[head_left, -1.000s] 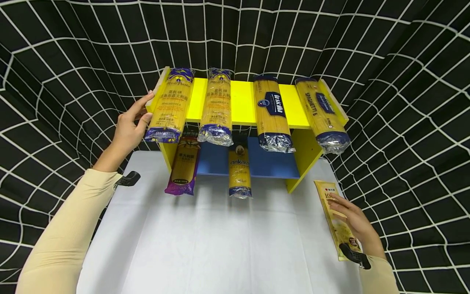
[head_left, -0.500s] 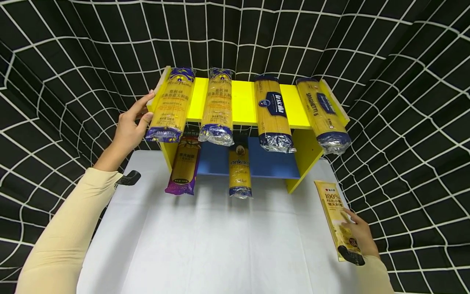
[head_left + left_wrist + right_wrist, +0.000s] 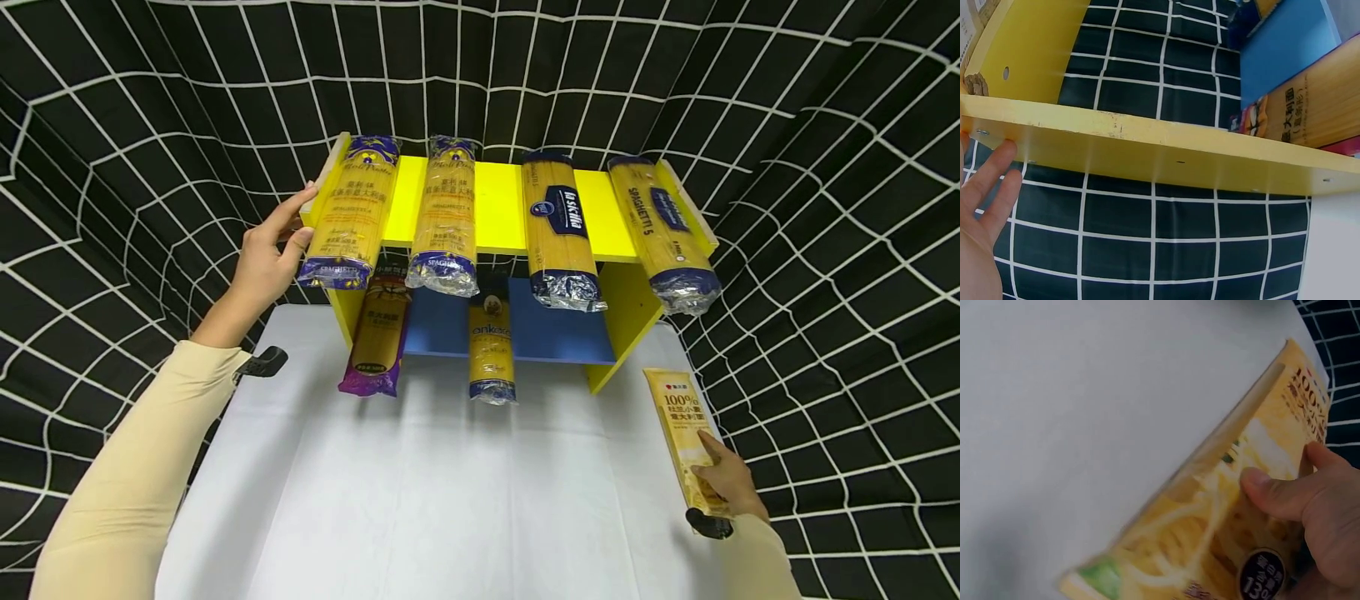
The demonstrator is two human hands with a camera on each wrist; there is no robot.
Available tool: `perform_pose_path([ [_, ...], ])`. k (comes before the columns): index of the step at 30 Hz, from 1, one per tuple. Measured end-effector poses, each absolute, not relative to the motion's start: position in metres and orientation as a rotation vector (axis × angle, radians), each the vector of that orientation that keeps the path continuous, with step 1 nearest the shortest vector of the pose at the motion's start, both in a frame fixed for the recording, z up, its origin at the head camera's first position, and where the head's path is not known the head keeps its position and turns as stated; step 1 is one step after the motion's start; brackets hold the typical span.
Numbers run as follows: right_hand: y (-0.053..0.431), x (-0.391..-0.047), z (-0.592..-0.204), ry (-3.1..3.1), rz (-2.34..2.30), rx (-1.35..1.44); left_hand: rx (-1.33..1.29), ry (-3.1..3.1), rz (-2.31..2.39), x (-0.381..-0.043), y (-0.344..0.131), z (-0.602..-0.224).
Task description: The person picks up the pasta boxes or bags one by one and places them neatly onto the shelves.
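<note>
My left hand (image 3: 266,254) is at the shelf's left side, its fingers fairly straight and touching the yellow side panel (image 3: 1147,150). Right beside it, a blue-ended spaghetti pack (image 3: 352,208) lies on the yellow top shelf (image 3: 498,208). On the white table at the right lies a yellow pasta pack (image 3: 678,417) marked "100%". My right hand (image 3: 731,479) grips this pack by its right edge near the lower end. In the right wrist view the thumb (image 3: 1266,487) presses on the pack's printed face, and the other fingers are mostly hidden at the far edge.
The top shelf also bears another blue-ended spaghetti pack (image 3: 445,208) and two dark-blue-ended ones (image 3: 558,225), (image 3: 660,225). Below, a purple-ended pack (image 3: 377,333) and an "ankara" pack (image 3: 491,346) lie on the blue shelf (image 3: 555,329). Black gridded cloth (image 3: 510,75) surrounds the white table (image 3: 450,483).
My right hand has drawn back down along the yellow pack, and its spread fingers have closed on the right edge. The left hand has stayed at the shelf's side.
</note>
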State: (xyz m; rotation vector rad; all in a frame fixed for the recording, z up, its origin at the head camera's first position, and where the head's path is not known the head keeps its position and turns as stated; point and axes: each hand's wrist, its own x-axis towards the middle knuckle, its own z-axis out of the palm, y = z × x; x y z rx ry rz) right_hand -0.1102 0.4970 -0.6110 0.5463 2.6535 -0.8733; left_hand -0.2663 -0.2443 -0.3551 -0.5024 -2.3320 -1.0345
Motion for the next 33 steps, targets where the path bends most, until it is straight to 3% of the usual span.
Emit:
perform_pose_path([
  [11,0.499,-0.112,-0.6,2.568,-0.97,0.44,-0.513,-2.32,-1.056,-0.269,-0.243,-0.358],
  [33,0.504,-0.105,-0.612,2.217,-1.411,0.561,-0.498,-2.327,-1.038,-0.268,-0.243,-0.354],
])
